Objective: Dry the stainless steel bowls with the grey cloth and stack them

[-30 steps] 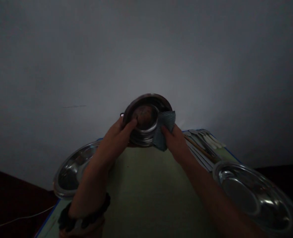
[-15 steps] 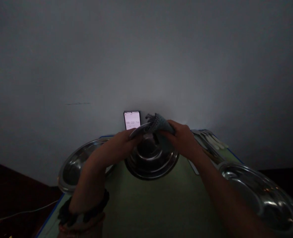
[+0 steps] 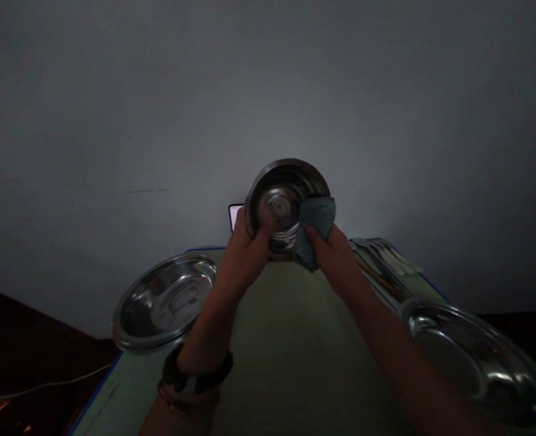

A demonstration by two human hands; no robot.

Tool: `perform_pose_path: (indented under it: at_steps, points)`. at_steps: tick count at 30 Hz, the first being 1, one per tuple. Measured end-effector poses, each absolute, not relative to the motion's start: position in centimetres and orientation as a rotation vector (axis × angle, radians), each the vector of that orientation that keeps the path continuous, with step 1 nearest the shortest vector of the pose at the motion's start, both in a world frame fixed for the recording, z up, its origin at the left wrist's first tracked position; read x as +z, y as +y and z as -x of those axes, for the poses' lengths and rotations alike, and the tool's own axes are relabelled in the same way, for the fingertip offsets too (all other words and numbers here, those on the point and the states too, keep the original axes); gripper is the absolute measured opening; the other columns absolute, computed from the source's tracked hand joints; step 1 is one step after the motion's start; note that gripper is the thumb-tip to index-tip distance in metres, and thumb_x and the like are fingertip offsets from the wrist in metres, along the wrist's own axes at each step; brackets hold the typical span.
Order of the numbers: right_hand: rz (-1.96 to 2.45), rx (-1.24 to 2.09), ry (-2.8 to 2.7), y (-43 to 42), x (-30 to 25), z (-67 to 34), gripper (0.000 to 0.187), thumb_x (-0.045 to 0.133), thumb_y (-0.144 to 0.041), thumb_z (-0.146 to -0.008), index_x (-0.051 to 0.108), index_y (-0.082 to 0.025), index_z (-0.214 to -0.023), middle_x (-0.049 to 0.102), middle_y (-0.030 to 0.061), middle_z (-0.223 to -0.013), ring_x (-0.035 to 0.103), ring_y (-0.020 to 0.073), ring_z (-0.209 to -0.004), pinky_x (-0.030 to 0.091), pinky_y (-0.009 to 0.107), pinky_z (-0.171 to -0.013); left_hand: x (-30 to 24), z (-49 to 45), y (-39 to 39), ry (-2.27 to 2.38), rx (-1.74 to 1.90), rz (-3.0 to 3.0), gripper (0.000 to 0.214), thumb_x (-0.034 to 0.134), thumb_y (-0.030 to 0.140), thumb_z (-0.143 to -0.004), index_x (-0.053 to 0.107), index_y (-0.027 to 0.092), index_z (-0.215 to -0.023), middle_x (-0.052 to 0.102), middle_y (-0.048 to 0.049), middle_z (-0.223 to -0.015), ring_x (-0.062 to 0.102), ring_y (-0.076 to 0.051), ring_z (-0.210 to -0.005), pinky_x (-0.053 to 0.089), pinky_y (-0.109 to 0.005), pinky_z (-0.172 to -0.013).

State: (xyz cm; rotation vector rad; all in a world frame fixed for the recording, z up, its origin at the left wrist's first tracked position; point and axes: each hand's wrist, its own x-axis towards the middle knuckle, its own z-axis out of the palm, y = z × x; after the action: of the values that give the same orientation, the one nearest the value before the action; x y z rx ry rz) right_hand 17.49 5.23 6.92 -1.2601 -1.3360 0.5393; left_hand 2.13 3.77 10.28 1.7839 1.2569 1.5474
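A round steel bowl (image 3: 282, 200) is held up on edge above the far end of the table, its shiny inside facing me. My left hand (image 3: 246, 251) grips its lower left rim, fingers closed round it. My right hand (image 3: 335, 257) pinches a grey-blue cloth (image 3: 315, 224) against the bowl's right rim. Both forearms reach forward over the pale green table top (image 3: 277, 351). A dark bead bracelet (image 3: 195, 375) sits on my left wrist.
A steel tray (image 3: 165, 303) overhangs the table's left edge and another steel tray (image 3: 481, 363) lies at the right. Cutlery (image 3: 386, 263) lies in a row at the far right. A phone (image 3: 235, 215) leans on the grey wall behind the bowl.
The bowl, which lay low and face down over the table half a second ago, has been turned up on edge and lifted. The cloth moved from its top to its right rim.
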Motion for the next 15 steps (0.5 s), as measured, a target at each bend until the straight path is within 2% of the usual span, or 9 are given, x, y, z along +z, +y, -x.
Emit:
perform_pose_path:
  at_steps: [2, 4, 9, 12, 15]
  points:
    - [1.321, 0.467, -1.376, 5.6, 7.1, -18.7, 0.033, 0.051, -0.038, -0.081, 0.062, -0.012, -0.099, 0.067, 0.0159, -0.098, 0.062, 0.0281, -0.092, 0.046, 0.042, -0.079, 10.7, -1.7, 3.4, 1.286, 1.318, -1.795, 0.044, 0.047, 0.047, -0.086, 0.054, 0.018, -0.118, 0.066, -0.0099, -0.11, 0.065, -0.023, -0.092, 0.054, -0.036, -0.077]
    - [1.321, 0.399, -1.492, 5.8, 7.6, -19.8, 0.028, 0.051, -0.034, -0.081, 0.062, -0.013, -0.096, 0.068, 0.0135, -0.094, 0.062, 0.0266, -0.087, 0.046, 0.04, -0.075, 11.4, -0.8, 2.9, 1.374, 1.074, -1.81, 0.047, 0.047, 0.053, -0.084, 0.06, 0.017, -0.111, 0.07, -0.0104, -0.095, 0.067, -0.023, -0.071, 0.055, -0.036, -0.06]
    - [1.257, 0.327, -1.919, 4.6, 8.9, -20.8, 0.017, 0.049, -0.026, -0.083, 0.06, -0.016, -0.092, 0.067, 0.0073, -0.084, 0.06, 0.0201, -0.075, 0.042, 0.031, -0.065, 12.7, 1.2, 1.7, 1.369, 0.84, -2.09, 0.039, 0.051, 0.044, -0.083, 0.059, 0.023, -0.115, 0.071, -0.0073, -0.105, 0.066, -0.024, -0.091, 0.052, -0.034, -0.077]
    - [1.264, 0.236, -2.056, 3.6, 9.5, -20.7, 0.013, 0.048, -0.025, -0.085, 0.058, -0.018, -0.09, 0.064, 0.0044, -0.075, 0.056, 0.0172, -0.066, 0.037, 0.028, -0.059, 13.0, 1.3, 1.2, 1.394, 0.651, -2.173, 0.033, 0.049, 0.042, -0.083, 0.065, 0.023, -0.105, 0.073, -0.0063, -0.1, 0.067, -0.025, -0.088, 0.051, -0.034, -0.076]
    - [1.253, 0.178, -2.066, 3.1, 9.9, -20.5, 0.014, 0.048, -0.027, -0.086, 0.057, -0.018, -0.091, 0.063, 0.0037, -0.072, 0.055, 0.0164, -0.063, 0.035, 0.027, -0.057, 13.1, 1.1, 1.0, 1.378, 0.672, -2.144, 0.035, 0.044, 0.042, -0.085, 0.067, 0.023, -0.101, 0.073, -0.0063, -0.096, 0.067, -0.025, -0.087, 0.051, -0.034, -0.076]
